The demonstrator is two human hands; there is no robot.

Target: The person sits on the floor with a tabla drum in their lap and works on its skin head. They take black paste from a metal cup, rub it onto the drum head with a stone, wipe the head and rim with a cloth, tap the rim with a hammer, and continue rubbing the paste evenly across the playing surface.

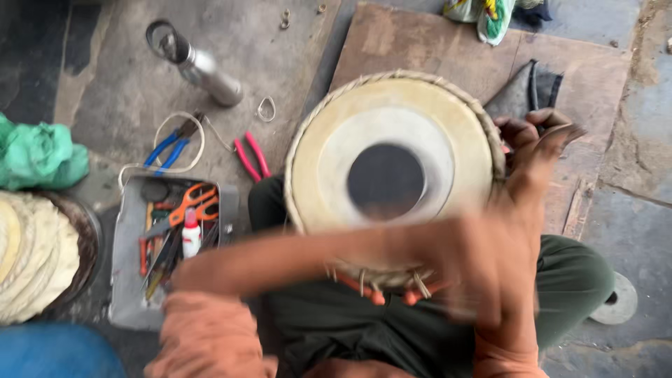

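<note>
Two blurred hands, right [539, 150] and left [483, 259], on one drum [392, 150], grip unclear; two pliers [252, 155] alongside.

A single head-worn camera looks steeply down, close over the person's lap, the drum [392, 154] filling the centre; the floor [126, 77] lies beyond, though motion blur perhaps softens the nearer part.

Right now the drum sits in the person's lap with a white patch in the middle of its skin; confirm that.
Not quite: the head view shows the drum in the person's lap, but the patch in the middle of its skin is black, ringed by paler skin.
</note>
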